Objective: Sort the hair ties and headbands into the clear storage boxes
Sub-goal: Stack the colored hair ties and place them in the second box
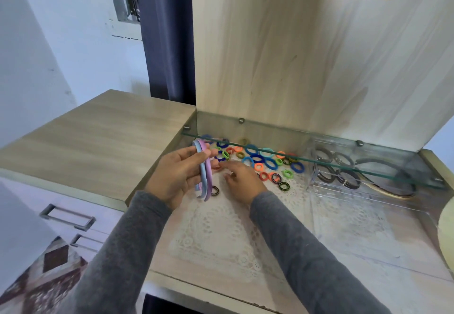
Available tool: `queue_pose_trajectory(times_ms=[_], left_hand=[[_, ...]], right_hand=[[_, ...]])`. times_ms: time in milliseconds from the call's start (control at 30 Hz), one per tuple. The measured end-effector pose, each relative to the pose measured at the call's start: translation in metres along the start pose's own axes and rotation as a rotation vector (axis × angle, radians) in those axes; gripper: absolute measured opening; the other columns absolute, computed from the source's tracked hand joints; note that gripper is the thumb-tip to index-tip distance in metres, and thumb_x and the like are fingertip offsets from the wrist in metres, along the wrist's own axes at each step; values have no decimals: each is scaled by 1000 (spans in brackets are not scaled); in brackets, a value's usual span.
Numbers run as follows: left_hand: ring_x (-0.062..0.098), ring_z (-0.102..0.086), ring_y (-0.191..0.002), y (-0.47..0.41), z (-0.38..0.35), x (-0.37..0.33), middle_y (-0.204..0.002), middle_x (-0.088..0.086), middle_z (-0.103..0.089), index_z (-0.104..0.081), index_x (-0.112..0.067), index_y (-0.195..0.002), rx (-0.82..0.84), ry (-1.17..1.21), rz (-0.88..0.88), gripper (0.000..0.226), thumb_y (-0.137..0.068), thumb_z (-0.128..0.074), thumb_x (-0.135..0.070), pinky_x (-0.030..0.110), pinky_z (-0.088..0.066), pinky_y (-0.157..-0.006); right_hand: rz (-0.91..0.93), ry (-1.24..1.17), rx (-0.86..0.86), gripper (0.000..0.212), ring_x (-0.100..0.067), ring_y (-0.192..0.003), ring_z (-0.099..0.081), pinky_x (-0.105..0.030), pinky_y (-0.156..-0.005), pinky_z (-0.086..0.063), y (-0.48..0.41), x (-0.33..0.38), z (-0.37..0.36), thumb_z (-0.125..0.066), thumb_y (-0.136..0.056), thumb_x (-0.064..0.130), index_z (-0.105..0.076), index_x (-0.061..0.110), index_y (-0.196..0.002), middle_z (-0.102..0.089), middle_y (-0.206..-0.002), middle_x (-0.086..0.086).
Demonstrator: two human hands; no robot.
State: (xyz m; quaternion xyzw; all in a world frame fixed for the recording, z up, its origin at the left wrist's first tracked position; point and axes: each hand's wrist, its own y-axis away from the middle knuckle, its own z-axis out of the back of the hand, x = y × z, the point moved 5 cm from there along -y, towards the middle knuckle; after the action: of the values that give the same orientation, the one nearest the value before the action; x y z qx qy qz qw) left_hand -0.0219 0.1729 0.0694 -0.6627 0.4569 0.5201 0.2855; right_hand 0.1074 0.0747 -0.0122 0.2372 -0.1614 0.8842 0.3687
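At the tabletop's (221, 289) back-left corner, your left hand's (177, 173) fingers (196, 152) grip curved pastel blue and purple headbands (207, 173), while I cannot tell what your right hand (242, 181) holds.

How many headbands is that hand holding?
2: a purple headband and a light blue headband, side by side in the left hand. Another could be hidden behind them.

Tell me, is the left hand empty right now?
No, the left hand grips a bundle of pastel headbands, pink and blue.
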Motion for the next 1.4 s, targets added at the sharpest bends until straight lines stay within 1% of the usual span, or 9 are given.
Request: queue_pose_trajectory(times_ms=[100,267,567,767,933,1067,1200,1300,1400], left_hand=[[11,-72,-78,3,12,-3,-86,-1,-75,-67,-13,-91,-14,-1,-13,14,-93,-55,-5,20,-56,-63],[9,-71,-78,6,25,-7,-86,-2,-75,-68,-14,-91,-36,-24,-25,14,-92,-56,-7,19,-56,-63],[12,-71,-88,8,37,-8,-97,1,-75,-66,-12,-102,-56,-19,-28,14,-92,-57,-9,21,-57,-69],[11,-72,-85,6,34,-7,-93,0,-75,-68,-15,-95,-64,4,-40,13,-91,-57,-9,20,-56,-66],[15,-71,-92,1,29,-3,-98,3,-74,-65,-10,-107,-84,48,-50,17,-91,-58,-9,22,-57,-70],[17,-71,-88,2,22,-1,-91,3,-75,-67,-13,-96,-144,90,-84,12,-91,-58,-8,25,-59,-70],[16,-71,-83,4,8,4,-88,5,-74,-69,-14,-91,-144,120,-81,12,-90,-59,-7,26,-59,-70],[16,-72,-85,4,-2,7,-93,8,-73,-67,-11,-95,-115,143,-70,13,-91,-57,-5,26,-59,-72],[21,-71,-90,2,-11,11,-97,14,-73,-67,-7,-102,-103,153,-51,14,-90,-59,-6,29,-59,-74]], right_hand=[[48,145,22,46,-22,-120,-50,-35,-99,-43,-13,7,-19,-40,-85,20,-55,27,-129,-54,-132,1],[151,283,-28,34,-22,-109,-50,-35,-88,-43,-20,24,-25,-48,-94,23,-56,24,-126,-55,-123,0],[251,332,-22,23,-23,-97,-51,-35,-81,-44,-23,40,-31,-46,-96,23,-64,14,-109,-59,-104,-5],[266,67,-176,14,-17,-90,-51,-34,-79,-47,-9,37,-10,-51,-94,12,-64,10,-97,-58,-97,-4],[269,-154,-266,8,-6,-79,-48,-15,-71,-41,16,41,19,-57,-91,7,-63,12,-91,-54,-87,4],[186,-370,-324,9,-3,-74,-49,-11,-64,-38,36,46,43,-60,-90,10,-64,17,-88,-58,-83,4],[74,-677,-309,14,-4,-73,-56,-28,-68,-53,51,47,55,-60,-90,9,-64,22,-86,-62,-79,12],[58,-825,-274,11,1,-67,-55,-15,-60,-48,61,54,62,-58,-91,2,-65,9,-90,-62,-77,6],[51,-880,-245,9,-1,-62,-52,-11,-55,-43,69,54,66,-57,-91,2,-66,4,-92,-60,-76,-1]])
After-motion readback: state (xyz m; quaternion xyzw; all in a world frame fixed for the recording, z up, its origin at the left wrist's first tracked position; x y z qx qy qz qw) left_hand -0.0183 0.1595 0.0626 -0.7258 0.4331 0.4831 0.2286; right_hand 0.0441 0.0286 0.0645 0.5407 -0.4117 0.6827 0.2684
